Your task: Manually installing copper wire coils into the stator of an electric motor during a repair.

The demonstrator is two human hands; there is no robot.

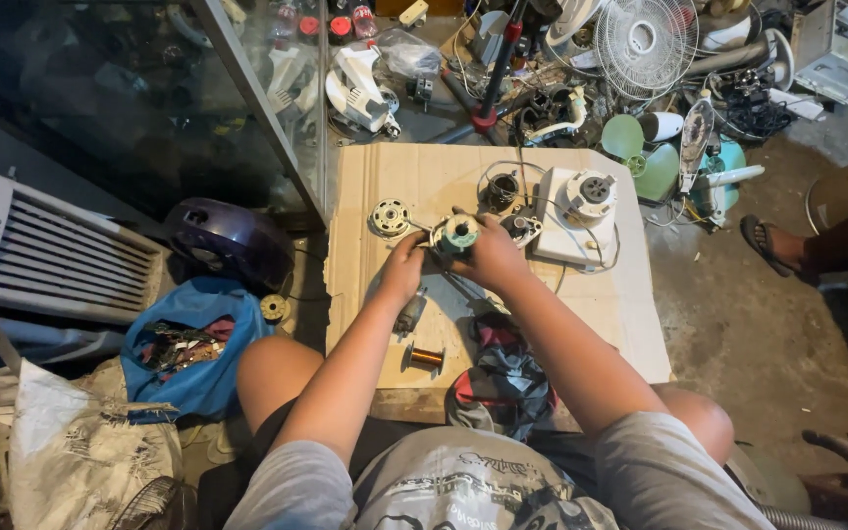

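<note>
On the cardboard sheet (385, 324), the motor part (459, 234) sits centre — gear disc (390, 217) at nine o'clock, motor housing (581, 211) at three, wire spool (425, 357) at six.

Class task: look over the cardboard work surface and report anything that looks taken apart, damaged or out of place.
The white appliance base lies opened, its motor exposed and wires trailing loose. Both hands, left hand and right hand, grip a small round motor part. A copper wire spool lies apart.

The cardboard sheet (399, 177) looks matt and a little rough. At 12 o'clock on it, the small motor (458, 234) shows dull metal and a green plastic cap. The white housing (576, 221) at 2 o'clock is smooth plastic. The copper spool (425, 357) shines.
</note>
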